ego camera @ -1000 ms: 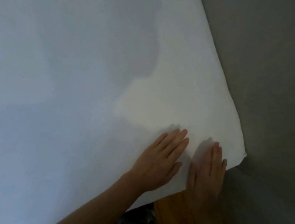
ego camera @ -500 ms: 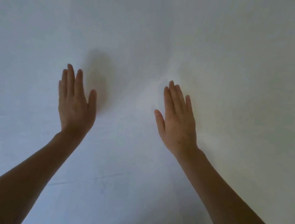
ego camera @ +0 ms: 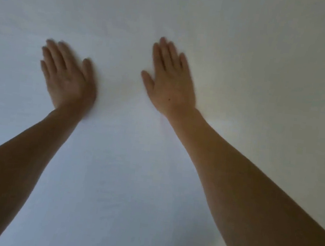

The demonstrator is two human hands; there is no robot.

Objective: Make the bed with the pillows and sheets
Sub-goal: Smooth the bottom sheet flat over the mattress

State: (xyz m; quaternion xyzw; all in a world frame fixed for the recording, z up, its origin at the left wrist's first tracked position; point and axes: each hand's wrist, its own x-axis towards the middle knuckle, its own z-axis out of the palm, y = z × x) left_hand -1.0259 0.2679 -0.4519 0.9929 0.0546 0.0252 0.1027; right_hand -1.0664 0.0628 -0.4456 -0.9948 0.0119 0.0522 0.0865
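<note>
filling the whole view, the plain white cotton bed sheet lies spread and nearly creaseless. left hand and right hand both press flat on it, fingers straight and together, well apart. smoothing looks almost finished here; pillows are not in view, so presumably still to place.

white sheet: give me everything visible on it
The white sheet fills the whole frame, a plain matte cloth lying flat and nearly smooth, with only faint creases; no edge or corner shows. It looks bluish at left, warmer at right. The left hand and right hand lie palm-down on it, fingers straight, apart from each other.
</note>
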